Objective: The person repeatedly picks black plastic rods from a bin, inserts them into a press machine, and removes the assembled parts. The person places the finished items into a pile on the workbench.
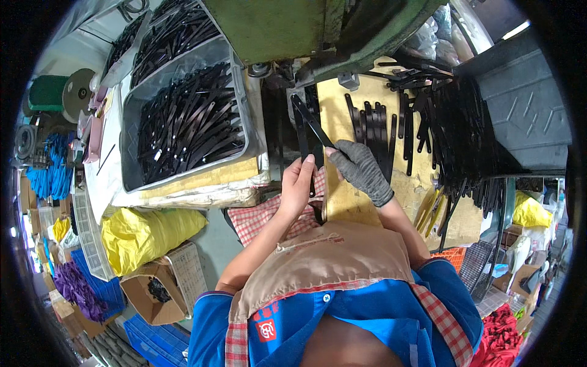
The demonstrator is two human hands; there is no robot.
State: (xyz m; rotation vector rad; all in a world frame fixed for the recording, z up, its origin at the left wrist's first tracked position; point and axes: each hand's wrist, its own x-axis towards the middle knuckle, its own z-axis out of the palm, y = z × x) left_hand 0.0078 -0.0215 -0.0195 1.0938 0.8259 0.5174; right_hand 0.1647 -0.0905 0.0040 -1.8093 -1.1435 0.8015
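Note:
My bare left hand (296,188) is closed, thumb up, on a flat black strip (302,136) with rounded ends. My right hand (362,170), in a dark grey knit glove with bare fingertips, pinches another black strip (315,123). That strip slants up and left, and its far end crosses the top of the first one. Both strips point at the green machine (275,30), beneath its overhanging head. Several similar strips (374,125) lie side by side on the yellowish board just right of my gloved hand. What the strips are for, I cannot tell.
A grey bin (249,131) full of black strips stands left, with more piled behind it. At right, a big heap of strips (461,131) lies before a tipped grey bin (520,104). Yellow-handled pliers (433,211) lie on the board (348,205). A yellow sack (143,238) sits lower left.

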